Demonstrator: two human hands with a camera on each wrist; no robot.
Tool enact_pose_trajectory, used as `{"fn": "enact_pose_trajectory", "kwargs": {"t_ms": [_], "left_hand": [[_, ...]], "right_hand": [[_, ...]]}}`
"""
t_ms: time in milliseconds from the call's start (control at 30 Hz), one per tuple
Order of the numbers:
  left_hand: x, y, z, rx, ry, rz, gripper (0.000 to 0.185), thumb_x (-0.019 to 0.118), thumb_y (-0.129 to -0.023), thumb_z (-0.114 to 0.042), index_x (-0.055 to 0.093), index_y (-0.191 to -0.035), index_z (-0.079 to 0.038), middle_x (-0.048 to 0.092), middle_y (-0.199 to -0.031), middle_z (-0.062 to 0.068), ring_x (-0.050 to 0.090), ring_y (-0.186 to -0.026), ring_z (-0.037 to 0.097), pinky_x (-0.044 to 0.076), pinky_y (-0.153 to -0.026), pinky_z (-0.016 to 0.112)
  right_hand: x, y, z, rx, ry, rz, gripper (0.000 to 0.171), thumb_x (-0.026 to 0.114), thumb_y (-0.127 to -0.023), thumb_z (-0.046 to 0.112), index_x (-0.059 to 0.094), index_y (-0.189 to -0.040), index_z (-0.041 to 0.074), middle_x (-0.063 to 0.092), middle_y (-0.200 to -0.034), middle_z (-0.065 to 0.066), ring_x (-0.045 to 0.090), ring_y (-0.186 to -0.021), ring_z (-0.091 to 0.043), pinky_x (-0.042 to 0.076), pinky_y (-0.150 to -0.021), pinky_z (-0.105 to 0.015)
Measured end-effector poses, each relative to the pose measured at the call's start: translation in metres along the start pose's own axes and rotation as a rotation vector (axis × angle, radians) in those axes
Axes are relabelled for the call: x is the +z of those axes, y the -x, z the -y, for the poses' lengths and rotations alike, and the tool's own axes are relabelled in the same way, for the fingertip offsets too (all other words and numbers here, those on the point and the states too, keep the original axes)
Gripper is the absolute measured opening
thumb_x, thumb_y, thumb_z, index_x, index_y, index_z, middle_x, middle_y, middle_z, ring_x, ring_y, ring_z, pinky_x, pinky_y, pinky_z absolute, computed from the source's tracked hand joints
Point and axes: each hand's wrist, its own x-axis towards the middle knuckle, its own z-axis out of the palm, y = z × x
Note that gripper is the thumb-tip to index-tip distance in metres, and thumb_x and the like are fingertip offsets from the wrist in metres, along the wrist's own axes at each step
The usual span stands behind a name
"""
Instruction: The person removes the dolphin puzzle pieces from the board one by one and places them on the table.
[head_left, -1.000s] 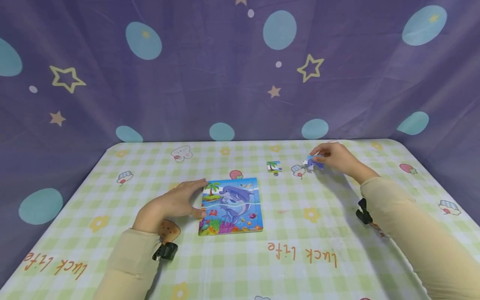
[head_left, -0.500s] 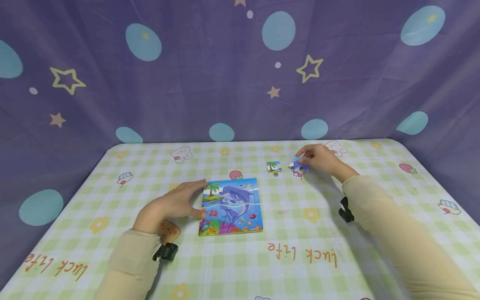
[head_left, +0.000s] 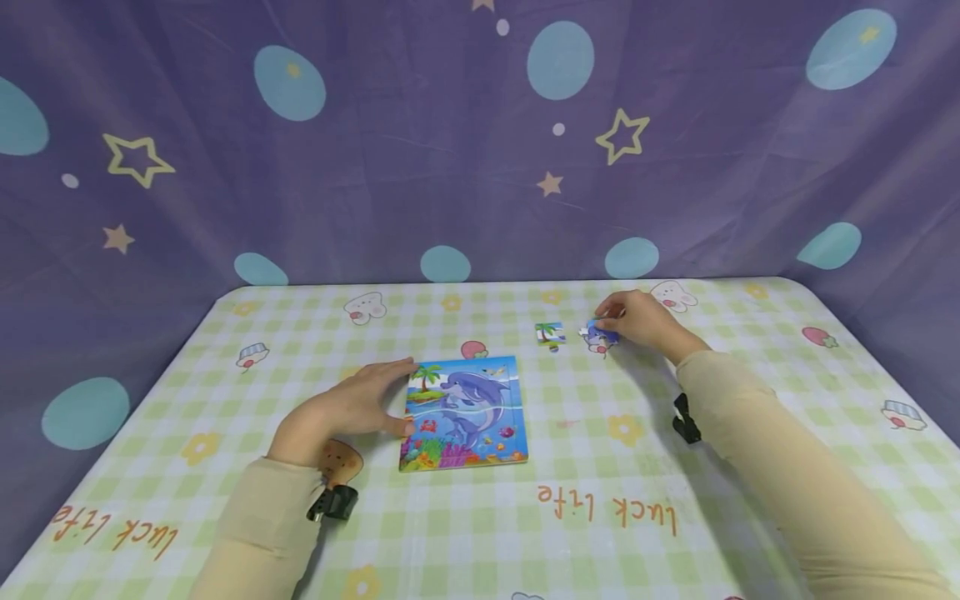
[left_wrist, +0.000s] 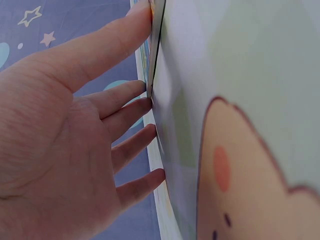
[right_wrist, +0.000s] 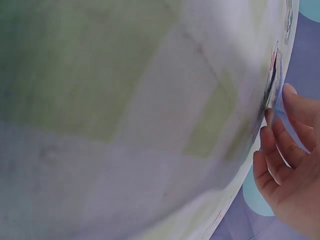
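Note:
A square dolphin jigsaw puzzle point(head_left: 468, 408) lies flat on the checked tablecloth. My left hand point(head_left: 348, 408) is spread at its left side, thumb on the left edge and fingertips at the upper left corner. In the left wrist view the fingers are nearly straight, with the thumb point(left_wrist: 110, 50) against the board's edge point(left_wrist: 156, 55). Farther back on the right, my right hand point(head_left: 643, 321) pinches a blue and purple puzzle piece point(head_left: 602, 335) between thumb and fingers, low over the cloth. The right wrist view shows this piece point(right_wrist: 274, 87) edge-on, tilted at the fingertips.
Left of the held piece lies a loose puzzle piece point(head_left: 550, 333) with a palm tree on it. The tablecloth point(head_left: 570, 550) has printed cakes, flowers and lettering. A purple curtain point(head_left: 420, 183) hangs behind the table's back edge.
My right hand has moved left with its puzzle piece, toward the palm-tree piece, mostly in the first half second. The left hand and the puzzle board have stayed put.

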Motion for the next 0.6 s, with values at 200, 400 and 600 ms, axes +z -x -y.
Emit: {"fn": "enact_pose_trajectory", "kwargs": {"t_ms": [200,400,600], "left_hand": [[0.001,-0.001,0.000,-0.001,-0.003,0.001,0.093,0.080,-0.083,-0.040,0.033,-0.153,-0.001,0.027,-0.159,0.021,0.021,-0.144,0.046,0.021,-0.114,0.063],[0.001,0.000,0.000,-0.003,0.002,0.000,0.093,0.081,-0.082,-0.039,0.033,-0.153,-0.001,0.027,-0.158,0.021,0.021,-0.144,0.046,0.021,-0.113,0.064],[0.001,-0.001,0.000,-0.003,-0.002,-0.007,0.093,0.081,-0.082,-0.038,0.033,-0.153,-0.002,0.028,-0.158,0.021,0.022,-0.144,0.046,0.021,-0.113,0.064]], "right_hand": [[0.003,-0.001,0.003,-0.023,-0.003,-0.016,0.020,0.069,-0.094,0.014,0.070,-0.108,0.001,0.068,-0.101,-0.016,0.061,-0.091,-0.029,0.048,-0.081,-0.043],[0.012,-0.002,0.015,-0.077,-0.032,-0.007,0.017,0.070,-0.093,0.012,0.071,-0.106,0.001,0.068,-0.095,-0.012,0.060,-0.083,-0.023,0.048,-0.072,-0.034],[0.021,-0.001,0.032,-0.139,-0.113,0.041,0.016,0.068,-0.094,0.012,0.071,-0.108,0.004,0.067,-0.095,-0.009,0.058,-0.079,-0.021,0.048,-0.065,-0.033]]}}
